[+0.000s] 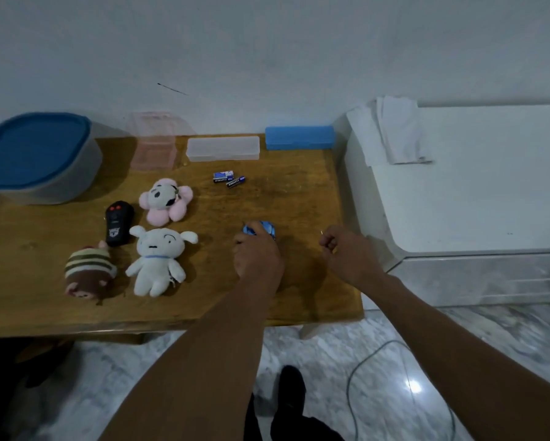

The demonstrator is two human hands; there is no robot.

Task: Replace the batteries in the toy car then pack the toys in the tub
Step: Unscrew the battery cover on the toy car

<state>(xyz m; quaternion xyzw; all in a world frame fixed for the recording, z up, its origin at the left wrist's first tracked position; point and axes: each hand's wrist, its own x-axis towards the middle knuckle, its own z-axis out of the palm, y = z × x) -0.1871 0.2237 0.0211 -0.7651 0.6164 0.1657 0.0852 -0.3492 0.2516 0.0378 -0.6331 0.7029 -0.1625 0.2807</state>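
A small blue toy car sits on the wooden table, and my left hand grips it from the near side, hiding most of it. To the right, my right hand is curled and pinches a small thin thing that I cannot identify. Loose batteries lie farther back in the middle. A black remote, a pink flower plush, a white dog plush and a striped brown plush lie at the left. The grey tub with a blue lid stands at the back left.
A pink clear box, a clear case and a blue case line the table's back edge by the wall. A white appliance with folded paper stands right of the table. A cable lies on the marble floor.
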